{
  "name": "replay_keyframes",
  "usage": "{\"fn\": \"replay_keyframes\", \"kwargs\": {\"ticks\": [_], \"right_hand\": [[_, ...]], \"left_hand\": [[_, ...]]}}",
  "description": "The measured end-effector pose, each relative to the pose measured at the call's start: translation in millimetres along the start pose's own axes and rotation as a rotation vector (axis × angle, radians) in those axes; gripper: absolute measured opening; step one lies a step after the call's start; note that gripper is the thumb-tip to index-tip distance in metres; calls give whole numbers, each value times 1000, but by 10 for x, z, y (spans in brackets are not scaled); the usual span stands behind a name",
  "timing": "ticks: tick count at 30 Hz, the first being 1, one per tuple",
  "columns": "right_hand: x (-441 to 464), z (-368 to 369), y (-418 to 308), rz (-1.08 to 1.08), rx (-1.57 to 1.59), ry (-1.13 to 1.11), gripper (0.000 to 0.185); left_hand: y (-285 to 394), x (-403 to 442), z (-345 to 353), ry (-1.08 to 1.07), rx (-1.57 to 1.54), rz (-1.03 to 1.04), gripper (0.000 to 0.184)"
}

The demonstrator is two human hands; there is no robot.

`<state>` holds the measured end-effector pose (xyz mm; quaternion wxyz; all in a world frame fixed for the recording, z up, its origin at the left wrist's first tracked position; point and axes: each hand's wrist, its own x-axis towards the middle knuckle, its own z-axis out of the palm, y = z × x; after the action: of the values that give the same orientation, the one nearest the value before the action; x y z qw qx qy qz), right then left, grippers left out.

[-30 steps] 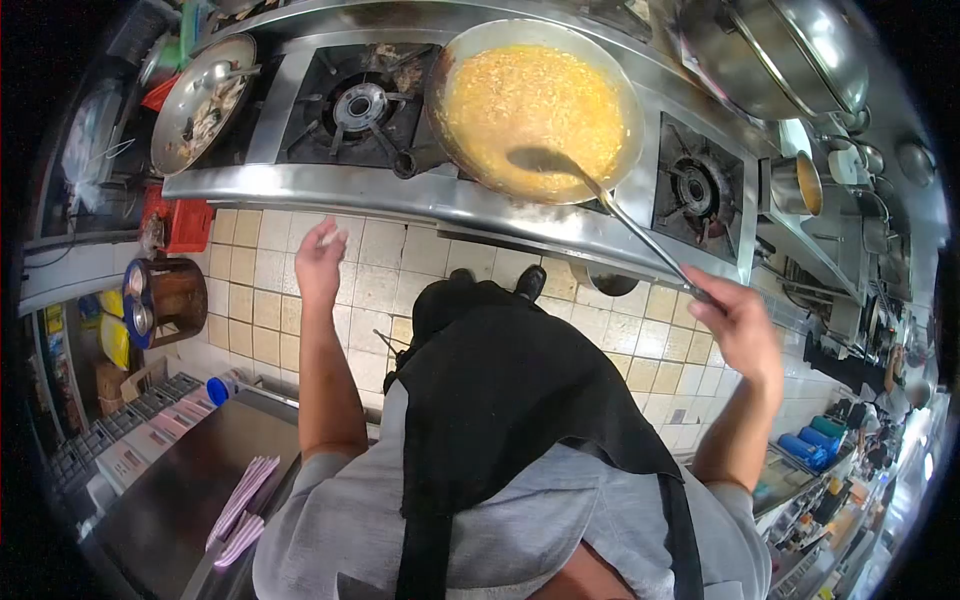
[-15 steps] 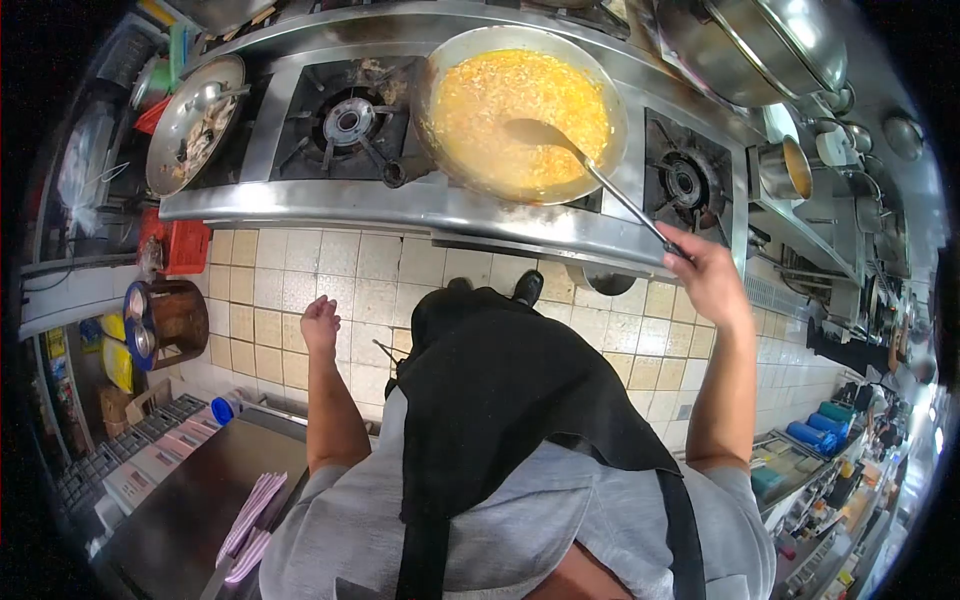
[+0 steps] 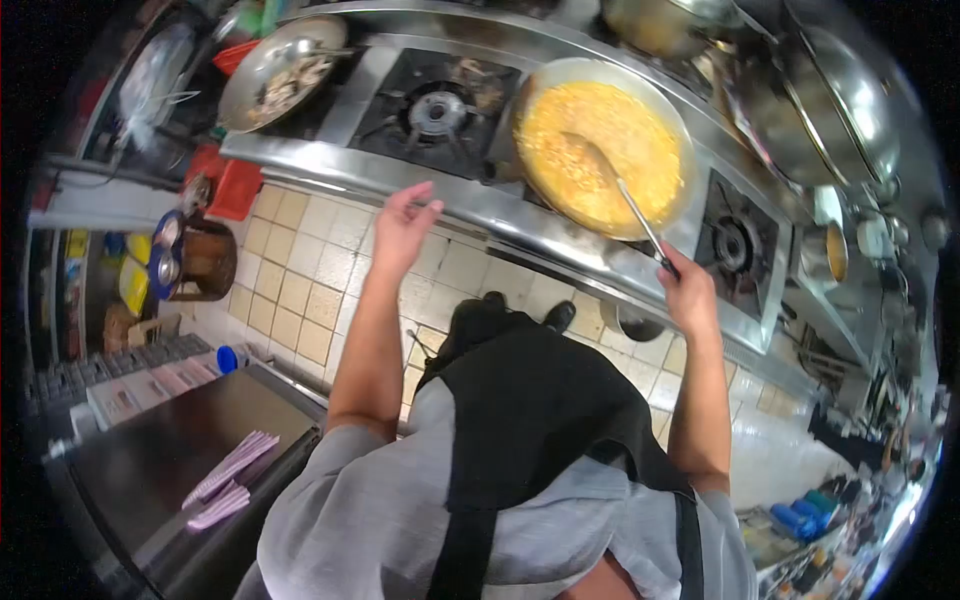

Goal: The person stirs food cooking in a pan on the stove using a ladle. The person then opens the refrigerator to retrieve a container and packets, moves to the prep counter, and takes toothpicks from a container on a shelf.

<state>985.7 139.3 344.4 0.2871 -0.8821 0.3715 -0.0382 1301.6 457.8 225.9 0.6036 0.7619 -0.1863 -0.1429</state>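
Observation:
My right hand (image 3: 690, 292) grips the dark handle end of a long metal cooking spoon (image 3: 632, 203). The spoon's head rests in yellow-orange, chunky food (image 3: 628, 130) that fills a wide round metal pan (image 3: 683, 197). This pan stands on the stove (image 3: 345, 168). Near the stove's front edge, my left hand (image 3: 402, 232) is raised with fingers apart and nothing in it. A bare burner (image 3: 438, 114) lies just beyond that hand, left of the pan.
At the left, a second pan (image 3: 240, 98) holds pale food pieces and a utensil. Another burner (image 3: 733, 243) sits right of the big pan, with large metal pots (image 3: 850, 120) behind. A striped cloth (image 3: 235, 467) lies on the steel counter (image 3: 150, 430) behind me.
My left hand has risen forward to the stove's edge and its fingers have spread. The spoon has shifted within the food. The whole view has turned and moved left.

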Motion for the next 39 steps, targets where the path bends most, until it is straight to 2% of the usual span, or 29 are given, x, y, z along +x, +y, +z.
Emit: {"fn": "replay_keyframes", "kwargs": {"ticks": [1, 2, 5, 8, 11, 15, 16, 19, 21, 23, 27, 28, 29, 30, 31, 33, 34, 35, 36, 38, 39], "right_hand": [[10, -2, -21, 12, -57, -1, 46], [-23, -9, -7, -96, -67, 57, 46], [-189, -106, -154, -111, -63, 148, 46], [-167, -25, -199, 23, -168, 140, 48], [-21, 234, -123, 86, -316, 39, 52], [4, 346, -27, 141, -255, 20, 52], [-44, 300, 22, 142, -154, 49, 50], [-299, 133, 347, 188, 113, 246, 47], [-554, 185, 959, 176, 245, 383, 45], [-923, 274, 1459, 318, 246, 389, 43], [-2104, 951, 2541, 771, 217, 99, 47], [-2631, 1414, 3125, 899, 163, -4, 51], [-3275, 1863, 3520, 928, 202, -16, 56], [-3766, 2036, 3582, 982, 133, -269, 48], [-4318, 2408, 3753, 1039, 155, -371, 33], [-4778, 2078, 2878, 1579, 665, -253, 20], [-5222, 2277, 2971, 1199, 479, -573, 18], [-5607, 2408, 3008, 675, 71, -804, 15], [-6024, 2577, 3103, 263, -216, -785, 13], [-6617, 3074, 3173, 1139, 553, -370, 22], [-6802, 3145, 3110, 1379, 789, -245, 25]], "left_hand": [[69, 8, 16, 0, -4, 15, 43], [100, 12, 9, 20, 2, 4, 42], [-3, -45, -60, 45, 11, -43, 40], [-259, -110, -120, 54, 3, -105, 39], [-346, -221, -87, 3, 19, -181, 40], [-488, -269, 118, -172, 136, -210, 44], [-507, -266, 179, -237, 179, -203, 44], [-471, -293, 358, -407, 314, -156, 45], [-447, -342, 481, -510, 372, -145, 43], [-454, -387, 594, -596, 434, -115, 43], [-354, -576, 830, -738, 559, -62, 47], [-355, -625, 906, -763, 563, -60, 49], [-366, -672, 991, -785, 565, -58, 52], [-402, -730, 1085, -814, 583, -42, 52], [-447, -785, 1198, -843, 602, -22, 52], [-422, -904, 1487, -895, 626, -1, 53], [-346, -1013, 1667, -926, 630, -2, 52], [-282, -1136, 1868, -969, 635, 1, 52], [-293, -1263, 2075, -992, 662, 109, 52], [-235, -1545, 2620, -1074, 663, 115, 50], [-290, -1654, 2909, -1138, 610, 86, 50]]}}
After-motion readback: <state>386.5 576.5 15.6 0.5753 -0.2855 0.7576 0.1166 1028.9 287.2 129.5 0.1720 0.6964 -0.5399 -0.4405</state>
